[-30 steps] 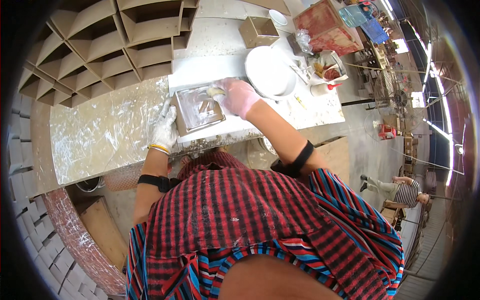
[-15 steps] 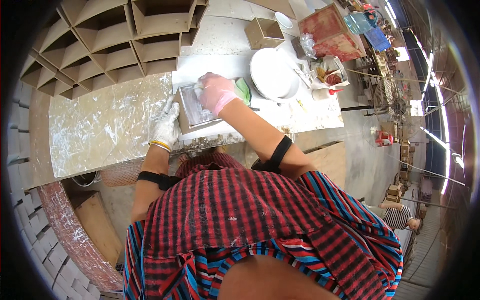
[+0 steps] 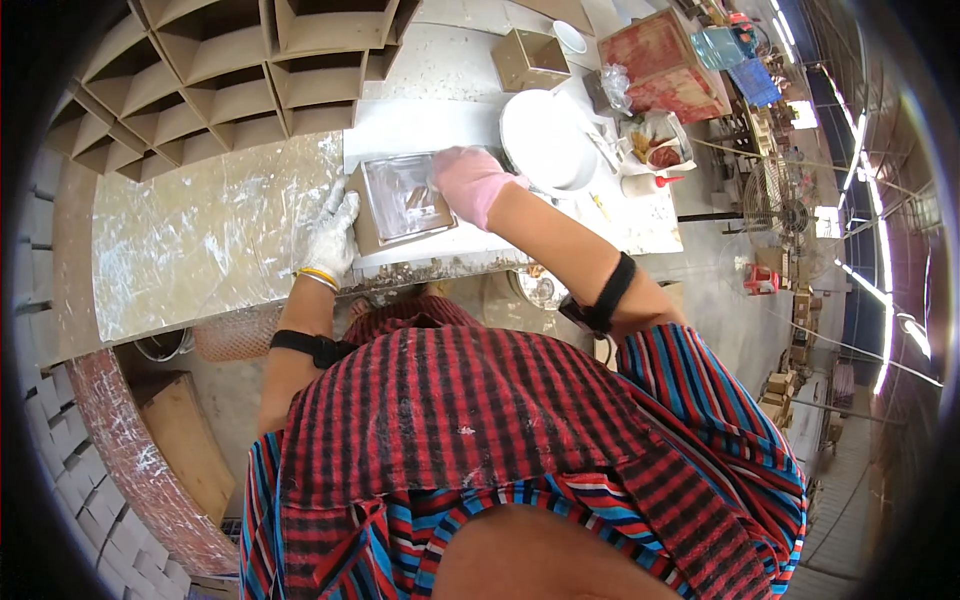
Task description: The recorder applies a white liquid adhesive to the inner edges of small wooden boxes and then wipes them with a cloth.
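Note:
A grey-brown cardboard box (image 3: pixel 405 200) with a shiny, wet-looking recessed top sits on a white sheet (image 3: pixel 620 225) at the bench's near side. My left hand (image 3: pixel 330 235), in a white work glove, lies against the box's left side with its fingers stretched out and holds nothing. Over the box's far right corner is my right hand (image 3: pixel 472 185), in a pink glove. Its fingers are curled in, and what they hold, if anything, is hidden. Just beyond it stands a round white basin (image 3: pixel 550 145).
Stacked open cardboard boxes (image 3: pixel 225 80) fill the far left of the bench (image 3: pixel 220 235). A small open box (image 3: pixel 530 62) and a white cup (image 3: pixel 568 38) stand at the back. To the right are a red-tipped bottle (image 3: pixel 645 184) and a red-stained crate (image 3: pixel 665 65).
My right hand has moved right from the middle of the box top to its right edge, uncovering the top. The green cloth beside it is now out of sight. My left hand has barely moved.

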A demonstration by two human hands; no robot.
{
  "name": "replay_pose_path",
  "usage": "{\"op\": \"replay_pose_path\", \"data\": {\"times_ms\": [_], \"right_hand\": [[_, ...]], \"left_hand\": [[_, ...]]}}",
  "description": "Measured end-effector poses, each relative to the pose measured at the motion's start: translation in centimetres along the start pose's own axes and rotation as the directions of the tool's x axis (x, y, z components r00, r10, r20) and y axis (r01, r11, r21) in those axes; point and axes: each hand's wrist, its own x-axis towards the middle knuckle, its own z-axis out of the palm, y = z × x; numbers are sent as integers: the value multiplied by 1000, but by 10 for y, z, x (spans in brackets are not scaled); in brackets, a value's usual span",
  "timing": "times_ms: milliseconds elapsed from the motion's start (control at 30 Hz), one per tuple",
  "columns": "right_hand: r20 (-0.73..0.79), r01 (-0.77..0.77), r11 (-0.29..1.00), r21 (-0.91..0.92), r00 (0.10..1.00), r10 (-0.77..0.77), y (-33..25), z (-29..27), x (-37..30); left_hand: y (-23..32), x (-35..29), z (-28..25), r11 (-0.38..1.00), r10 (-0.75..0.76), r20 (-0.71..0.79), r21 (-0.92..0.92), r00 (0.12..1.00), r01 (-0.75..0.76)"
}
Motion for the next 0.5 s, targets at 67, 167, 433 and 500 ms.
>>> {"op": "replay_pose_path", "data": {"times_ms": [67,167,433,500], "right_hand": [[157,40,999,-4,987,-39,-7,-7,-12],[256,124,992,-30,960,-112,-4,-1,-15],[324,77,997,-1,943,-72,2,-3,-1],[326,138,990,12,936,-134,6,16,-4]], "left_hand": [[-1,1,-1,1000,0,-2,9,1000,0],[-7,7,-7,1000,14,4,4,1000,-14],[-3,4,-4,999,26,-1,30,1000,-26],[-4,3,-1,999,32,-10,27,999,-32]]}}
